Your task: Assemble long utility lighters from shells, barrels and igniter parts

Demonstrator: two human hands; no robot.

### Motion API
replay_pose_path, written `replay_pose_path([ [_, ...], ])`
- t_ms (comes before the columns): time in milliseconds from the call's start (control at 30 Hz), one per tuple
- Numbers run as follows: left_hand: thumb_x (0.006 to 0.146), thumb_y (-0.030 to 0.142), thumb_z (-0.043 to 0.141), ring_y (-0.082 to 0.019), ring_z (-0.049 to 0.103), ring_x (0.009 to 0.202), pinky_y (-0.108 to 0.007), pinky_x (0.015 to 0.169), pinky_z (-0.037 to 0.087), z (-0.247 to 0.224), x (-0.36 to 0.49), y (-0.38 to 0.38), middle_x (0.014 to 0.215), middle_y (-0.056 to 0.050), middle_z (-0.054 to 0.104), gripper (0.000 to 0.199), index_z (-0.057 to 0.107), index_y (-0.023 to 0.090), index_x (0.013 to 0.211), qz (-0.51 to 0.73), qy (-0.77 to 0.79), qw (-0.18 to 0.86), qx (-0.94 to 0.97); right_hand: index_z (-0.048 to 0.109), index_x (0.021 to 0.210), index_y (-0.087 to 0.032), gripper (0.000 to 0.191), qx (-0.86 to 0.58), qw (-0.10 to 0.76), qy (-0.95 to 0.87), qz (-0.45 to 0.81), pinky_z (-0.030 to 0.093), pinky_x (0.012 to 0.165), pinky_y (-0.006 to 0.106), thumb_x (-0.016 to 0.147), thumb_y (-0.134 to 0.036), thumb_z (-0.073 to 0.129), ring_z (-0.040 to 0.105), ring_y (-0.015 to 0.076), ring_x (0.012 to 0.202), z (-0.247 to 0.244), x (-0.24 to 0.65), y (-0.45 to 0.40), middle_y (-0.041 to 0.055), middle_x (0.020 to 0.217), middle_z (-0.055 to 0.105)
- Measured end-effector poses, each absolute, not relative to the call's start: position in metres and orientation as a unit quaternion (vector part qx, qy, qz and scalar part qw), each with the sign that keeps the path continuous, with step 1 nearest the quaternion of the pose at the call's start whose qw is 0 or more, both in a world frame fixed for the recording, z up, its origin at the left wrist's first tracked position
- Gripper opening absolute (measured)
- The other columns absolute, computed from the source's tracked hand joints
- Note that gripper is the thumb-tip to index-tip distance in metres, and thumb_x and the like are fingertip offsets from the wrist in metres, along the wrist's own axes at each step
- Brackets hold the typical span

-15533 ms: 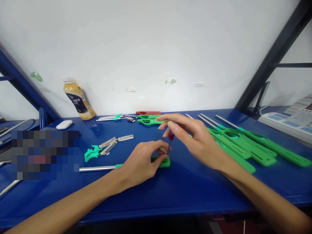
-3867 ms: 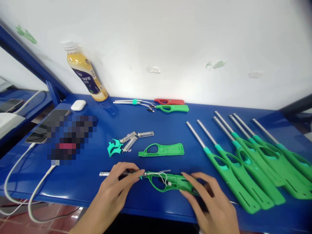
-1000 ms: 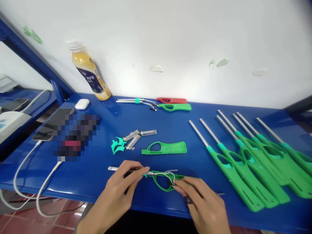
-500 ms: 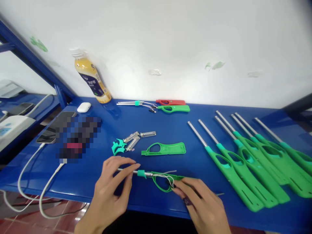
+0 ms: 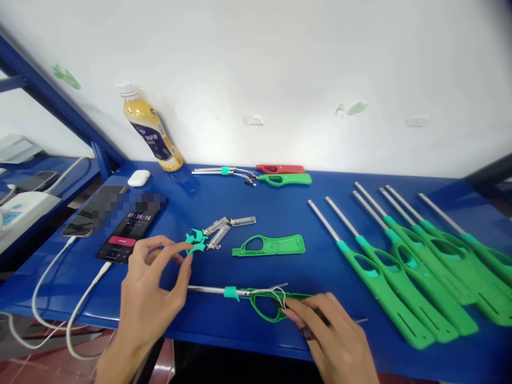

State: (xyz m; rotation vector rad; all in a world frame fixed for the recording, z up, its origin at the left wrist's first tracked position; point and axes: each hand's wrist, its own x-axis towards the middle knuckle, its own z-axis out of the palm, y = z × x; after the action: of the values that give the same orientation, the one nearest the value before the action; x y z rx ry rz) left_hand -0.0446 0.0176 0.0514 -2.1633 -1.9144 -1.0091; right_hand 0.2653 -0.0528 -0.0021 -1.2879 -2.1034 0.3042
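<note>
My left hand [image 5: 154, 282] pinches the edge of a teal plastic trigger [image 5: 197, 248] in a small pile of such pieces. Close to my right side, my right hand [image 5: 326, 330] has its fingertips closed on the end of two thin white wires [image 5: 283, 293], over a green lighter handle half [image 5: 262, 314]; the black piece at the wire ends is mostly hidden. A metal lighter tube [image 5: 208, 289] with a teal collar [image 5: 231, 293] lies along the front, its tail over that handle half. Clear fuel tanks [image 5: 218, 236] lie beside the triggers.
Another green handle half [image 5: 280, 245] lies mid-table. Several assembled green lighters [image 5: 384, 298] lie at right. Along the wall are a red handle [image 5: 280, 169], more tubes [image 5: 212, 171] and a juice bottle [image 5: 154, 130]. Cabled phones [image 5: 132, 229] and an earphone case [image 5: 139, 178] lie left.
My left hand has left the metal tube and moved left and back to the teal triggers. My right hand stays at the wires.
</note>
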Motion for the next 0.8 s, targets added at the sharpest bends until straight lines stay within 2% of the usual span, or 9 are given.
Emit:
replay_pose_path([
  [100, 0.102, 0.033, 0.061, -0.024, 0.065, 0.093, -0.041, 0.086, 0.052, 0.044, -0.053, 0.024, 0.106, -0.005, 0.06, 0.015, 0.072, 0.025, 0.108, -0.311, -0.61, 0.062, -0.726, 0.069, 0.13, -0.022, 0.033, -0.489, 0.315, -0.808, 0.094, 0.058, 0.068, 0.026, 0.102, -0.008, 0.056, 0.069, 0.0175, 0.083, -0.003, 0.266, -0.051, 0.0081, 0.103, 0.071],
  [267, 0.102, 0.036, 0.061, -0.028, 0.066, 0.092, -0.045, 0.085, 0.049, 0.037, -0.061, 0.028, 0.1, -0.005, 0.068, 0.018, 0.074, 0.024, 0.104, -0.289, -0.622, 0.065, -0.725, 0.069, 0.128, -0.023, 0.028, -0.492, 0.301, -0.815, 0.052, 0.058, 0.07, 0.028, 0.104, -0.014, 0.057, 0.072, 0.0181, 0.086, -0.002, 0.267, -0.053, 0.0071, 0.109, 0.074],
  [467, 0.1, 0.036, 0.06, -0.026, 0.067, 0.086, -0.041, 0.077, 0.05, 0.033, -0.062, 0.029, 0.093, -0.003, 0.074, 0.02, 0.075, 0.025, 0.094, -0.272, -0.637, 0.048, -0.72, 0.069, 0.127, -0.025, 0.027, -0.49, 0.295, -0.819, 0.053, 0.059, 0.075, 0.028, 0.105, -0.017, 0.056, 0.074, 0.018, 0.089, 0.0, 0.269, -0.054, 0.0057, 0.11, 0.075],
  [667, 0.103, 0.036, 0.058, -0.022, 0.069, 0.082, -0.034, 0.068, 0.051, 0.036, -0.06, 0.024, 0.099, -0.002, 0.074, 0.02, 0.074, 0.025, 0.099, -0.294, -0.652, 0.034, -0.698, 0.068, 0.129, -0.026, 0.031, -0.496, 0.292, -0.815, 0.064, 0.06, 0.083, 0.031, 0.104, -0.014, 0.056, 0.074, 0.0187, 0.092, -0.004, 0.269, -0.057, 0.0059, 0.115, 0.074],
  [800, 0.105, 0.034, 0.059, -0.019, 0.069, 0.085, -0.031, 0.071, 0.053, 0.048, -0.049, 0.007, 0.098, 0.002, 0.075, 0.015, 0.072, 0.028, 0.103, -0.324, -0.653, 0.02, -0.684, 0.068, 0.129, -0.027, 0.031, -0.514, 0.29, -0.804, 0.072, 0.06, 0.077, 0.03, 0.104, -0.014, 0.055, 0.074, 0.0187, 0.092, -0.004, 0.266, -0.059, 0.0051, 0.114, 0.074],
])
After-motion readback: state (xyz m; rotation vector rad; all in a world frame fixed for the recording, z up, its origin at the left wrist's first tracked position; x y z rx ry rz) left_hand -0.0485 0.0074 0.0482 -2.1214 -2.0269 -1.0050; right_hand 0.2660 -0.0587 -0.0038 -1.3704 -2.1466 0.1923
